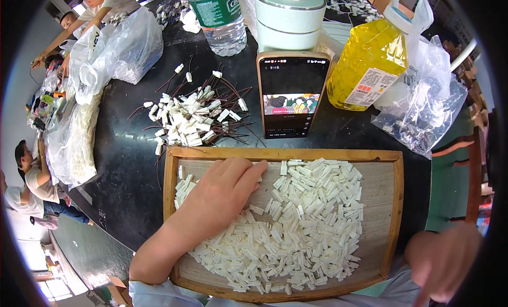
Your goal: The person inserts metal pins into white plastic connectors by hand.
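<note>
– the right hand [447, 259] is nearest, low at the right, just outside the tray [288, 154]. what's it doing?

– it's blurred. the fingers look bent, but i can't tell whether they hold anything.

– and the left hand [219, 193]?

– palm down over the tray's far left part, fingers close together and slightly curled. the tips are hidden or turned down, so i can't tell if a piece is pinched there.

– where are the pieces [323, 222]?

– spread loose in the tray, small, white and oblong, heaped thickest through the middle and near side. bare board shows along the right. the tray sits at the near side of the tabletop [124, 169].

– how would they handle?

– they look like hard plastic: very light, stiff, probably a bit slick, apt to skid over each other. i'd expect them not to break easily.

– where to take hold?

– i'd pinch one across its long sides, thumb against forefinger, choosing one lying loose at the heap's edge.

– anything close by?

– a wired bunch [193, 116] of similar white ends on brown leads, just beyond the tray, with a phone [290, 95] propped upright to its right.
</note>
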`<state>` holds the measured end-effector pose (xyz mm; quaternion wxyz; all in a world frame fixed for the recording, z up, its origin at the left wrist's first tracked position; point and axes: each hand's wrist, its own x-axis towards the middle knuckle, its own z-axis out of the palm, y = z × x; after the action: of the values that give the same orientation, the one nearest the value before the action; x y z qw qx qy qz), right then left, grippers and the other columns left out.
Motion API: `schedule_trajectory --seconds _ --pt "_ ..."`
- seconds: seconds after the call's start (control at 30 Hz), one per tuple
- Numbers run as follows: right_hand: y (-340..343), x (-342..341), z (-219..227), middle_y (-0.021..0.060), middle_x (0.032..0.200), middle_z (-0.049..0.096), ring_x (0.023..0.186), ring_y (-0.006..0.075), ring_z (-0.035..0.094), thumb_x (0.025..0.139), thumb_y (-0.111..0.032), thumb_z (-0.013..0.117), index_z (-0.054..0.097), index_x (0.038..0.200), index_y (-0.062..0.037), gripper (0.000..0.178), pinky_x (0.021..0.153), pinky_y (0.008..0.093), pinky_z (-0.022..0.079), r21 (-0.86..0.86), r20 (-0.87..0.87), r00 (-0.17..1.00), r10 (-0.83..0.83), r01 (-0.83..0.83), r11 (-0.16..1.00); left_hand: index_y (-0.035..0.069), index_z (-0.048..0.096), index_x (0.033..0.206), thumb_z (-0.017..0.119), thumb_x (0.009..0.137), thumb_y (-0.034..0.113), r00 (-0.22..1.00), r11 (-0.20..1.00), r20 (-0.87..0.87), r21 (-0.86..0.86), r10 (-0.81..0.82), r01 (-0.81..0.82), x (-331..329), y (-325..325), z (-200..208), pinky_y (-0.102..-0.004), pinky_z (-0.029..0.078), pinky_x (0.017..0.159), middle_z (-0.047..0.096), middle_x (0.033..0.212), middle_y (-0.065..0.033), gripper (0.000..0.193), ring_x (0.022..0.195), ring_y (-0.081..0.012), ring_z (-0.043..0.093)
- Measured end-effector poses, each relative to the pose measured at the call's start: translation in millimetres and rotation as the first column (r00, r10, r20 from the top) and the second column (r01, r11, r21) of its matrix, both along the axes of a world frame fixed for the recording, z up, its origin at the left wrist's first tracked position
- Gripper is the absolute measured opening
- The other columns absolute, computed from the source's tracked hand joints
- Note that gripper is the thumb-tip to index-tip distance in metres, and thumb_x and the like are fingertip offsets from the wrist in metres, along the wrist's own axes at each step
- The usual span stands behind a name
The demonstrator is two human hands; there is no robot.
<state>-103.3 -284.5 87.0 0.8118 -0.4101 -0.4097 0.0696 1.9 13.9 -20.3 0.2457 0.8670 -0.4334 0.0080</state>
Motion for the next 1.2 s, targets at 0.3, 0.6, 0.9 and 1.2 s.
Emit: schedule_trajectory --seconds 0.3,0.6,0.9,1.2 --pt "69 15 -77 -0.0024 0.069 0.051 0.063 0.0048 0.047 0.091 -0.016 0.058 0.052 0.083 -0.0079 0.013 0.056 0.0228 0.04 -0.524 -0.704 0.577 -0.415 -0.028 0.851 -0.003 0.061 0.099 0.062 0.079 -0.007 0.83 0.873 -0.53 -0.473 -0.172 -0.122 -4 6 38 -0.03 0.051 0.073 0.061 0.096 -0.0146 0.02 0.086 -0.0201 0.061" --pt "60 20 -83 -0.0001 0.082 0.061 0.076 0.0048 0.053 0.089 -0.014 0.061 0.06 0.097 -0.0031 0.013 0.066 0.0236 0.045 -0.592 -0.58 0.663 -0.473 0.056 0.804 -0.001 0.05 0.101 0.061 0.083 -0.005 0.451 0.646 -0.786 -0.61 -0.422 -0.459 -13 -28 34 -0.0286 0.051 0.084 0.064 0.101 -0.0167 0.021 0.102 -0.0211 0.061" --pt "56 24 -97 0.0028 0.083 0.066 0.074 0.0041 0.056 0.085 -0.01 0.065 0.062 0.096 -0.0003 0.015 0.064 0.0219 0.046 -0.55 -0.553 0.682 -0.477 0.131 0.825 -0.005 0.055 0.102 0.056 0.086 -0.005 0.439 0.62 -0.762 -0.645 -0.475 -0.448 -19 -26 10 -0.0351 0.049 0.091 0.062 0.103 -0.0183 0.016 0.105 -0.0255 0.06" --pt "54 27 -93 0.0021 0.083 0.066 0.076 0.0033 0.054 0.085 -0.012 0.065 0.062 0.096 -0.0007 0.016 0.064 0.0226 0.045 -0.651 -0.51 0.695 -0.507 0.073 0.755 -0.004 0.055 0.102 0.056 0.085 -0.007 0.475 0.643 -0.757 -0.643 -0.449 -0.416 -15 -25 4 -0.0347 0.049 0.09 0.062 0.105 -0.02 0.017 0.104 -0.0253 0.06"
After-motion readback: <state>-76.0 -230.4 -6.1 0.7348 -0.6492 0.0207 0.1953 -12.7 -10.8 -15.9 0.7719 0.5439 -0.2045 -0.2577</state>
